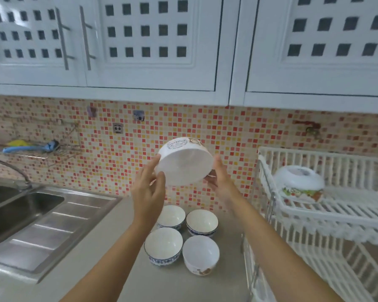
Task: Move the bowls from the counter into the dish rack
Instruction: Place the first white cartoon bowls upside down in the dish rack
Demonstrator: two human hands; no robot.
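Both hands are raised above the table with forearms stretched forward, holding a white bowl [184, 163] between them, tilted so its opening faces the camera. The left hand [148, 188] has fingers spread wide, cupping the bowl's left rim; the right hand [222, 179] presses its palm and fingers to the right rim. Below, four bowls [181, 236] sit clustered near the table's right edge, beside the dish rack [336, 212], whose upper shelf carries an overturned bowl [299, 182].
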